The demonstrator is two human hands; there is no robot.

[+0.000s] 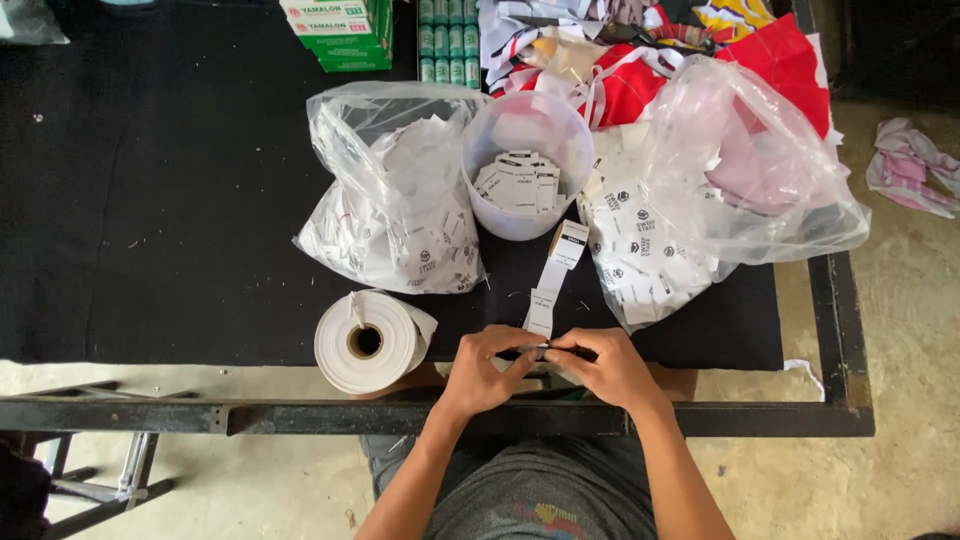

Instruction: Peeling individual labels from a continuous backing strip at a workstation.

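1. Black cloth (180, 200) covers a work table with a dark metal frame (840, 330), and pale concrete floor shows near and to the right.
2. Far right of the table lies a heap of red, white and yellow fabric pieces (640, 60), half under a big clear plastic bag (740, 170) of cut white labels.
3. A second clear bag (390, 200) of labels sits left of centre, with a translucent plastic tub (527, 165) holding more cut labels between the two bags.
4. Green cartons (340, 30) and a row of green thread spools (447, 40) stand at the far edge.
5. A roll of white tape (365, 342) lies on its side at the near edge, just left of the hands.
6. The strip of white labels (552, 278) runs from the hands up to the foot of the tub.
7. Both hands meet at the strip's near end: the left hand (490, 368) and right hand (605, 365) each have fingertips pressed together, pinching the strip between them.
8. Judged from this, the fold or tear goes best with the pinches close on either side of one label's boundary, the strip kept flat and untwisted.
9. Nothing blocks the hands; the roll and right bag crowd close, so the loose strip could snag on them.
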